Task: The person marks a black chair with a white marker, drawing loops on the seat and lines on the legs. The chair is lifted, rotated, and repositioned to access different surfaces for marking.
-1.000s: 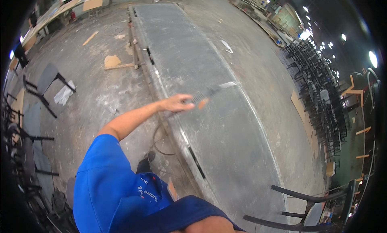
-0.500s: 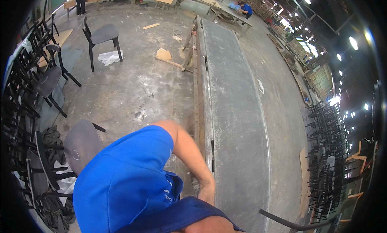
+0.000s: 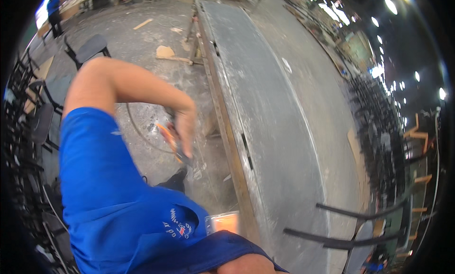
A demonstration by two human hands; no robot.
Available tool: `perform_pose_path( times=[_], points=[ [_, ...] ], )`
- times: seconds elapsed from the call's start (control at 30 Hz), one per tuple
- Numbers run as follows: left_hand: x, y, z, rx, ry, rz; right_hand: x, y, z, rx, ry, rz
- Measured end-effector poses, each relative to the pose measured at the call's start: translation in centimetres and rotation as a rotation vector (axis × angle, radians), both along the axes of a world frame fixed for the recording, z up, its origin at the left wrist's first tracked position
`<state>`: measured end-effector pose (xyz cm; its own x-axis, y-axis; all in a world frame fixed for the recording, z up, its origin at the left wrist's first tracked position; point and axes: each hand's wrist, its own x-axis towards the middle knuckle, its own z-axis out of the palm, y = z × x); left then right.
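Note:
My left hand point(image 3: 186, 129) hangs low beside the long grey-topped table point(image 3: 265, 98), over the floor on its left side. It is closed round an orange-and-black hand tool point(image 3: 171, 140), blurred by motion, whose exact kind I cannot make out. A thin grey hose point(image 3: 137, 127) curves near the tool. My right hand is out of view; only bare skin of that arm shows at the lower edge. Beyond the table's near right side, a black chair point(image 3: 350, 238) lies with its legs point(image 3: 341, 210) pointing toward the table.
Black chairs point(image 3: 42, 117) crowd the left side, and another chair point(image 3: 90, 48) stands ahead of them. Stacked dark chair frames point(image 3: 379, 117) line the right. Wood scraps point(image 3: 165, 52) lie by the table's wooden trestle. A person in blue point(image 3: 54, 13) stands far left.
My left hand has come out from beside the table edge, up and to the left, and the orange-and-black tool now shows in it. The view has shifted; more of the chair at right shows.

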<state>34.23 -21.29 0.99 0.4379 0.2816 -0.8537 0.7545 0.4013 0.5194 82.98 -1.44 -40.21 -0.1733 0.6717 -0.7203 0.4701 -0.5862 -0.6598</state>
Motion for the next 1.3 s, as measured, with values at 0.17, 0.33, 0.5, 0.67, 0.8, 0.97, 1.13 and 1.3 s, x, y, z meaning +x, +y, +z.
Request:
perform_pose_path(
  times=[0.17, 0.33, 0.5, 0.67, 0.8, 0.97, 1.13, 1.3],
  points=[
    [-2.3, -10.1, -3.6, -0.359, 0.029, 0.388, 5.8, -4.2, -1.0, 0.044, -0.132, -0.033],
    [1.9, -10.8, -13.8, 0.048, 0.367, 0.426, 9.2, -9.9, -3.1, 0.156, -0.462, 0.179],
    [15.2, 0.0, -26.1, 0.483, 0.361, 0.399, 6.7, -13.6, -6.0, 0.037, -0.126, -0.438],
    [24.5, 12.4, -27.3, 0.887, 0.254, -0.039, 5.5, -15.1, -3.6, 0.004, 0.003, -0.643],
    [27.6, 27.3, -16.6, 1.171, 0.21, 0.262, 7.6, -17.9, -0.8, 0.088, -0.019, -0.86],
    [34.3, 37.0, 0.0, 1.693, -0.191, 0.515, 10.0, -28.6, -0.6, 0.071, -0.046, -1.21],
    [38.2, 42.1, 10.6, 1.809, -0.516, 0.744, 11.6, -36.8, -1.6, -0.063, -0.161, -1.395],
    [37.2, 47.3, 14.0, 1.549, -0.739, 0.936, 14.1, -36.7, -2.6, -0.094, -0.165, -1.459]
  ],
)
